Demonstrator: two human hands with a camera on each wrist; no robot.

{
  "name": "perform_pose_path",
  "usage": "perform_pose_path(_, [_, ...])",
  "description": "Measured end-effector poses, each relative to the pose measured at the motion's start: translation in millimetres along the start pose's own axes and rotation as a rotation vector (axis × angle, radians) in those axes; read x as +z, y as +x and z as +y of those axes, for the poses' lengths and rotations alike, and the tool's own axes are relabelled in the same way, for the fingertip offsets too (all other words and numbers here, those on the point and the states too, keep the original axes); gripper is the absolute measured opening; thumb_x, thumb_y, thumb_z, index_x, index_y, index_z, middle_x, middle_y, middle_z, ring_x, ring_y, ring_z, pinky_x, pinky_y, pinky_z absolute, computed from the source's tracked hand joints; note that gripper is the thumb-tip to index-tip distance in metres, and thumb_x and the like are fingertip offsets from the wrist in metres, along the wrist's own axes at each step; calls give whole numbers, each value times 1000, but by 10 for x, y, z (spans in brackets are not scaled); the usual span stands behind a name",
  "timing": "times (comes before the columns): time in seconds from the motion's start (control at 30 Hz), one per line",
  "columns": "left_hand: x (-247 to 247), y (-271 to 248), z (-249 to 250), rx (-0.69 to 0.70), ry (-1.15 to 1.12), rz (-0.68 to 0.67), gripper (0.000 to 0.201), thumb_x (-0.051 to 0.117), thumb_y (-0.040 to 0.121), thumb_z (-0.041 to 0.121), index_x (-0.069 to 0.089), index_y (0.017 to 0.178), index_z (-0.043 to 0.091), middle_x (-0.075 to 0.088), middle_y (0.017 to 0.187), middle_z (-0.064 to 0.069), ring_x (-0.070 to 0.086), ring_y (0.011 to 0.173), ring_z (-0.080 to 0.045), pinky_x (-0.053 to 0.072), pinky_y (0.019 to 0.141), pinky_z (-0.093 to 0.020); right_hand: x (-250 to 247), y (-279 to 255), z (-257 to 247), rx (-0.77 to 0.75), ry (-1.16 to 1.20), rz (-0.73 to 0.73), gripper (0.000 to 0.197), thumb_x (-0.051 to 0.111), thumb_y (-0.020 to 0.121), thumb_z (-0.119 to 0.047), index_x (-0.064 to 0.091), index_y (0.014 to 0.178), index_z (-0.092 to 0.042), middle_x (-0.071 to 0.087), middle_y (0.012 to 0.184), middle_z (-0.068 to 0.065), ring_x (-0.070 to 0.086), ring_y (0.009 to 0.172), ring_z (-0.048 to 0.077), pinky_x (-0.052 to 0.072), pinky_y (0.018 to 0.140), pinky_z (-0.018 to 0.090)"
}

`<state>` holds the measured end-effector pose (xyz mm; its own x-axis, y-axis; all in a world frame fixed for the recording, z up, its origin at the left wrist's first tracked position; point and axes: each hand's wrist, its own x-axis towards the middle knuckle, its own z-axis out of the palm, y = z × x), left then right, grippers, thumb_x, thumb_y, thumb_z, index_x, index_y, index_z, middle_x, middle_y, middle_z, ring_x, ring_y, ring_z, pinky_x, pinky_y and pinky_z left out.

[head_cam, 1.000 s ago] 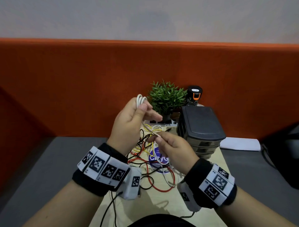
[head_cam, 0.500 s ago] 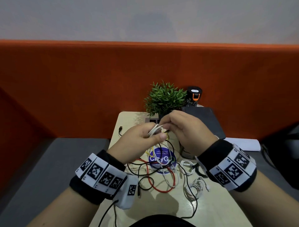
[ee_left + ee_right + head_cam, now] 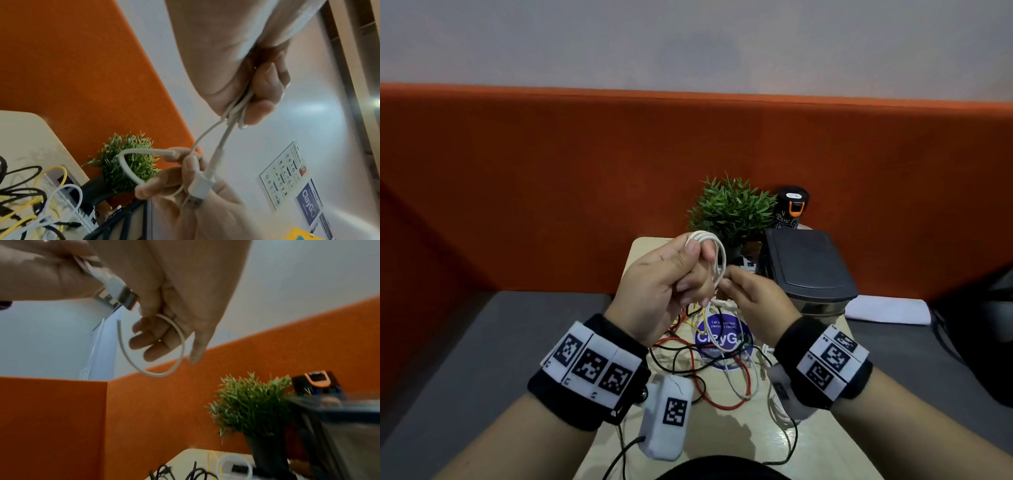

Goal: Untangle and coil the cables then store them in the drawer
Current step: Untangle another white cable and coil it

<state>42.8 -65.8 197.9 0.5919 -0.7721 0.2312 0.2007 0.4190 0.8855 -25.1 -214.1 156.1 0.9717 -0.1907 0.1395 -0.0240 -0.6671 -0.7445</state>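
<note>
My left hand point(image 3: 674, 274) is raised above the table and grips a small coil of white cable point(image 3: 705, 240), its loops sticking up past the thumb. My right hand point(image 3: 750, 294) is right beside it and pinches the same cable's free end; the white USB plug point(image 3: 200, 186) lies against its fingers, also visible as the plug point(image 3: 117, 287) in the right wrist view. Below both hands a tangle of red, black, yellow and white cables point(image 3: 702, 363) lies on the beige table point(image 3: 825, 445). The dark drawer unit point(image 3: 808, 267) stands at the right, its drawers shut.
A small potted plant point(image 3: 732, 209) and a black bottle with an orange clip point(image 3: 792, 205) stand at the table's back edge, against the orange partition point(image 3: 551, 188). A round blue sticker point(image 3: 722, 339) lies under the cables. White paper point(image 3: 887, 308) lies right of the drawer unit.
My left hand has risen again with the white coil, after dipping low half a second ago. My right hand has come down from over the coil to just right of it, holding the plug end.
</note>
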Motion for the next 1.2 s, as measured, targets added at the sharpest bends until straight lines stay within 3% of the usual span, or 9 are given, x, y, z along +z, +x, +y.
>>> perform_pose_path(0.1, [-24, -2, 24, -23, -78, 6, 24, 34, 96, 20, 50, 86, 4, 30, 49, 7, 29, 41, -10, 38, 50, -25, 49, -23, 110, 55, 272, -36, 38, 47, 99, -15, 65, 80, -42, 66, 78, -24, 58, 80, -6, 43, 75, 10])
perform_pose_path(0.23, [-21, 19, 30, -31, -205, 50, 24, 31, 99, 18, 47, 86, 5, 33, 48, 6, 31, 40, -9, 40, 49, -24, 121, -58, 213, 156, 659, -6, 30, 43, 98, -7, 70, 96, -18, 61, 60, 0, 58, 62, 16, 50, 75, 27])
perform_pose_path(0.3, [-5, 34, 9, -28, -214, 89, 22, 30, 97, 19, 45, 87, 6, 37, 50, 3, 36, 42, -12, 41, 51, -24, 196, -113, 206, 182, 658, -2, 33, 42, 99, -8, 71, 94, -24, 53, 56, 6, 53, 56, 17, 48, 74, 31])
perform_pose_path(0.47, [-1, 77, -57, 73, -77, 166, 21, 33, 93, 23, 45, 91, 6, 56, 59, -6, 62, 60, -22, 53, 65, -27, 361, -176, 90, 167, 649, -59, 30, 42, 101, -14, 68, 109, -28, 32, 52, -10, 31, 50, 10, 34, 47, 25])
perform_pose_path(0.63, [-70, 140, -95, 177, 189, 207, 22, 34, 95, 24, 46, 94, 6, 71, 72, -10, 69, 88, -32, 52, 86, -34, 266, -218, -34, 50, 298, -85, 26, 50, 97, -21, 62, 119, -30, 58, 68, -36, 53, 70, -12, 37, 69, 9])
perform_pose_path(0.73, [-100, 141, -106, 154, 326, 216, 19, 36, 100, 22, 48, 94, 9, 73, 80, -13, 68, 94, -29, 51, 86, -27, 193, -194, -126, 4, 155, -107, 26, 52, 97, -27, 65, 120, -27, 58, 79, -30, 52, 80, -13, 39, 75, 6])
perform_pose_path(0.8, [-133, 133, -125, 122, 581, 217, 18, 37, 101, 20, 51, 95, 11, 74, 82, -7, 69, 90, -17, 48, 81, -19, 136, -173, -169, -49, 61, -101, 21, 54, 95, -30, 68, 109, -25, 54, 74, -25, 51, 74, -12, 37, 68, 8])
perform_pose_path(0.93, [-228, 85, -205, 51, 1083, 95, 22, 40, 100, 31, 54, 95, 16, 63, 71, 0, 60, 65, -11, 50, 65, -40, -109, -126, -228, -116, 26, 11, 9, 66, 86, -32, 68, 78, -28, 60, 69, -13, 55, 70, 2, 44, 62, 22])
perform_pose_path(1.2, [-242, 43, -187, -141, 1094, -191, 29, 53, 85, 49, 56, 80, 21, 49, 63, 14, 44, 58, -1, 34, 57, -23, -517, 16, -86, -333, -174, 98, 20, 55, 88, -24, 72, 95, -17, 53, 76, -7, 50, 74, 4, 39, 65, 13])
